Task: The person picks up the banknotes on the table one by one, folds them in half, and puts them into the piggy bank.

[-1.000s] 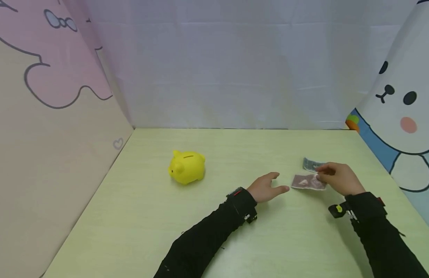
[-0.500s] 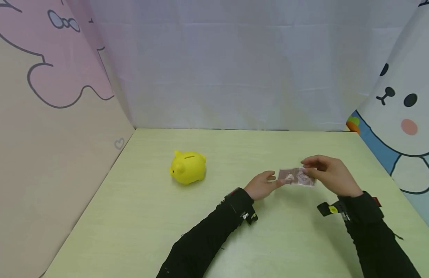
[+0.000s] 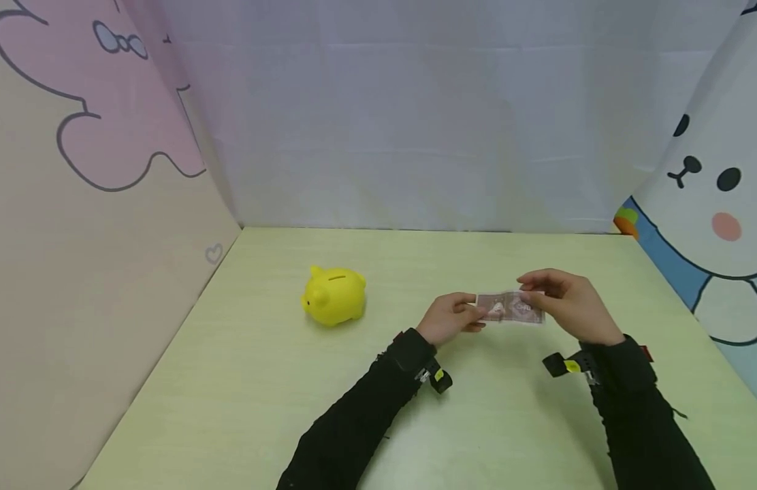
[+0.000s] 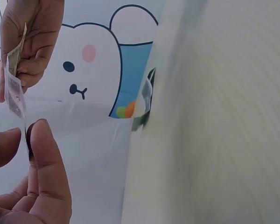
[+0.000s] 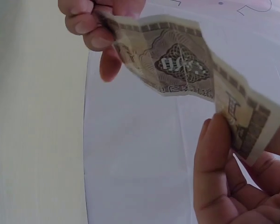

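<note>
A worn brownish-pink banknote (image 3: 509,307) is stretched between my two hands above the table. My left hand (image 3: 447,320) pinches its left end between thumb and fingers. At the other end, the thumb and fingers of my right hand (image 3: 568,307) grip it. The right wrist view shows the banknote (image 5: 179,60) creased and bent, with a dark diamond pattern in its middle. A second, greenish banknote (image 4: 145,100) lies folded on the table in the left wrist view; in the head view the right hand hides it.
Left of both hands, a yellow piggy bank (image 3: 334,297) with a slot on top stands on the pale wooden table (image 3: 231,381). A white sheet (image 3: 378,136) hangs at the back edge, and printed cartoon panels flank the table.
The right hand has lifted the brownish banknote and carried it left, off the spot beside the greenish one. The left hand, empty at first, has taken hold of its left end.
</note>
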A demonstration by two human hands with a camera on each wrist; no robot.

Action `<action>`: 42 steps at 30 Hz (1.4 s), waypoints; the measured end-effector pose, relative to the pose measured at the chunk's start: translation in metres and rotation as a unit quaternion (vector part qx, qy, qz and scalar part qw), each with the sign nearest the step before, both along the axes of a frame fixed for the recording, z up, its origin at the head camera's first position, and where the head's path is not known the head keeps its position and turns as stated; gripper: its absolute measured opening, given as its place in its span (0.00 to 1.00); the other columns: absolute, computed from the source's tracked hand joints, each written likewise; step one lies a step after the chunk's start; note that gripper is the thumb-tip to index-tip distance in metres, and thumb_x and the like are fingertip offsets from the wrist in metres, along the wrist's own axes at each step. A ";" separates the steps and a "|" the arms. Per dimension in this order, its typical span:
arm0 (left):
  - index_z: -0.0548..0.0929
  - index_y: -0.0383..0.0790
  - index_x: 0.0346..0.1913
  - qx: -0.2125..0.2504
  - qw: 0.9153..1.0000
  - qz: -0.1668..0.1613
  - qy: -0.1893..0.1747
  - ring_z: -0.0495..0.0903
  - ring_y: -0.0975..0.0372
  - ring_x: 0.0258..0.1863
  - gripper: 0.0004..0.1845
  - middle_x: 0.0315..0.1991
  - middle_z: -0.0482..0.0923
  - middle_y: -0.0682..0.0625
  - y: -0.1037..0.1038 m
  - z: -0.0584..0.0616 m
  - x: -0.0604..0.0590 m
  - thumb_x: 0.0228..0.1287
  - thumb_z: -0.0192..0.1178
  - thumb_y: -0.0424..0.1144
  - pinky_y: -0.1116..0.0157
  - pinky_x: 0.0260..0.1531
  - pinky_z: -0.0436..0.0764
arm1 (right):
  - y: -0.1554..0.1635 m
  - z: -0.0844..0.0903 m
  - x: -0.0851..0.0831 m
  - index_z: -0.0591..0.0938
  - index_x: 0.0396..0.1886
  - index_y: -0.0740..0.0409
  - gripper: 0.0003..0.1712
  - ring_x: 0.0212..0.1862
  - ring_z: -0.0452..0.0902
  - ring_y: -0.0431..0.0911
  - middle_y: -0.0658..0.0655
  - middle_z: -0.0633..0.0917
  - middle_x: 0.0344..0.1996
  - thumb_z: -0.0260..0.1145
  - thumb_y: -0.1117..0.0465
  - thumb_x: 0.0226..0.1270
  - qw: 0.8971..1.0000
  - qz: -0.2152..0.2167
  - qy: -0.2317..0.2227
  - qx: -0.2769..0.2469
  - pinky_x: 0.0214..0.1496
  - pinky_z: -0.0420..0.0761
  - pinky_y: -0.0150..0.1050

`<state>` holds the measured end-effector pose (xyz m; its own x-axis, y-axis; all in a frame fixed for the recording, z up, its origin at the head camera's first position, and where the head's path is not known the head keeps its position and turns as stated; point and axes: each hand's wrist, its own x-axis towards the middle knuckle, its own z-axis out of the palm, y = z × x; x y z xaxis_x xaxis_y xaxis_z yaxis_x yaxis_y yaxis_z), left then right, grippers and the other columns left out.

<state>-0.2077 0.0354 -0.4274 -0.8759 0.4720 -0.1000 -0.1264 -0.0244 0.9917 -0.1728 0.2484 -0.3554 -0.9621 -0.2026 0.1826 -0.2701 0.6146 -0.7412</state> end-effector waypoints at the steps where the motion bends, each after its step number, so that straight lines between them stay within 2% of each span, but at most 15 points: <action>1: 0.71 0.31 0.58 -0.003 1.000 0.004 0.012 0.83 0.54 0.38 0.20 0.39 0.82 0.44 -0.002 0.002 0.000 0.63 0.56 0.33 0.63 0.40 0.82 | -0.001 0.000 -0.001 0.77 0.50 0.61 0.14 0.33 0.74 0.40 0.61 0.81 0.43 0.58 0.61 0.67 1.000 -0.003 -0.003 0.000 0.34 0.78 0.26; 4: 0.75 0.31 0.50 -0.001 0.999 0.014 0.040 0.83 0.56 0.34 0.13 0.35 0.81 0.45 -0.009 0.005 0.000 0.63 0.55 0.31 0.66 0.37 0.83 | -0.005 -0.002 -0.004 0.77 0.51 0.59 0.16 0.34 0.74 0.42 0.60 0.80 0.44 0.59 0.58 0.67 1.000 -0.010 -0.010 -0.003 0.35 0.78 0.26; 7: 0.76 0.29 0.45 -0.010 0.997 0.028 0.069 0.83 0.56 0.33 0.09 0.35 0.80 0.41 -0.017 0.007 -0.001 0.63 0.55 0.30 0.66 0.37 0.83 | -0.010 -0.004 -0.009 0.76 0.53 0.58 0.18 0.35 0.74 0.42 0.60 0.79 0.45 0.59 0.56 0.66 1.000 -0.011 -0.018 -0.019 0.35 0.78 0.27; 13: 0.77 0.28 0.43 -0.031 0.991 0.066 0.114 0.82 0.54 0.33 0.09 0.38 0.79 0.36 -0.031 0.013 -0.004 0.62 0.57 0.30 0.67 0.36 0.83 | -0.025 -0.012 -0.019 0.73 0.57 0.57 0.25 0.36 0.73 0.42 0.58 0.77 0.45 0.62 0.52 0.63 0.996 0.013 -0.041 -0.073 0.33 0.77 0.32; 17: 0.78 0.29 0.42 -0.046 0.987 0.081 0.130 0.82 0.55 0.33 0.09 0.38 0.80 0.37 -0.040 0.020 -0.004 0.62 0.58 0.32 0.67 0.35 0.83 | -0.033 -0.013 -0.023 0.73 0.58 0.57 0.26 0.32 0.69 0.45 0.59 0.76 0.43 0.62 0.51 0.63 0.995 0.014 -0.053 -0.083 0.29 0.72 0.34; 20: 0.78 0.31 0.43 -0.058 0.984 0.097 0.140 0.82 0.60 0.30 0.09 0.36 0.80 0.40 -0.046 0.025 -0.004 0.62 0.58 0.32 0.67 0.34 0.83 | -0.039 -0.013 -0.025 0.74 0.57 0.57 0.26 0.28 0.64 0.46 0.60 0.74 0.36 0.62 0.50 0.63 0.994 0.012 -0.059 -0.086 0.26 0.68 0.36; 22: 0.79 0.32 0.42 -0.062 0.981 0.109 0.151 0.81 0.62 0.28 0.09 0.35 0.80 0.41 -0.052 0.028 -0.004 0.61 0.58 0.33 0.66 0.34 0.83 | -0.043 -0.012 -0.027 0.75 0.56 0.56 0.25 0.27 0.63 0.46 0.59 0.72 0.31 0.62 0.49 0.62 0.994 0.011 -0.061 -0.092 0.26 0.67 0.37; 24: 0.79 0.32 0.42 -0.064 0.977 0.121 0.163 0.81 0.63 0.27 0.09 0.34 0.79 0.42 -0.057 0.030 -0.005 0.61 0.59 0.33 0.65 0.34 0.83 | -0.047 -0.010 -0.029 0.76 0.54 0.56 0.25 0.27 0.66 0.45 0.57 0.74 0.30 0.63 0.48 0.61 0.992 0.013 -0.066 -0.106 0.29 0.70 0.35; 29: 0.78 0.32 0.43 -0.069 0.970 0.138 0.188 0.80 0.61 0.29 0.09 0.33 0.77 0.41 -0.069 0.036 -0.002 0.62 0.58 0.34 0.63 0.35 0.83 | -0.059 -0.011 -0.031 0.77 0.50 0.63 0.23 0.35 0.77 0.42 0.54 0.80 0.35 0.63 0.51 0.62 0.984 0.037 -0.082 -0.153 0.40 0.81 0.34; 32: 0.78 0.32 0.43 -0.074 0.967 0.143 0.197 0.80 0.59 0.29 0.10 0.33 0.77 0.41 -0.075 0.039 0.000 0.62 0.58 0.35 0.63 0.35 0.83 | -0.064 -0.013 -0.030 0.76 0.48 0.67 0.21 0.35 0.79 0.41 0.56 0.80 0.34 0.62 0.54 0.63 0.981 0.052 -0.080 -0.171 0.41 0.82 0.36; 37: 0.78 0.31 0.43 -0.083 0.959 0.161 0.218 0.80 0.57 0.28 0.10 0.32 0.77 0.40 -0.080 0.044 0.002 0.62 0.58 0.34 0.65 0.34 0.83 | -0.069 -0.015 -0.027 0.77 0.38 0.67 0.16 0.34 0.79 0.44 0.55 0.79 0.29 0.61 0.55 0.64 0.981 0.050 -0.044 -0.184 0.40 0.82 0.40; 42: 0.79 0.33 0.42 -0.100 0.954 0.169 0.225 0.80 0.59 0.27 0.09 0.32 0.78 0.42 -0.081 0.047 0.003 0.61 0.59 0.35 0.60 0.35 0.83 | -0.073 -0.013 -0.025 0.71 0.24 0.65 0.17 0.31 0.78 0.45 0.56 0.77 0.24 0.61 0.56 0.64 0.981 0.045 0.000 -0.187 0.39 0.82 0.41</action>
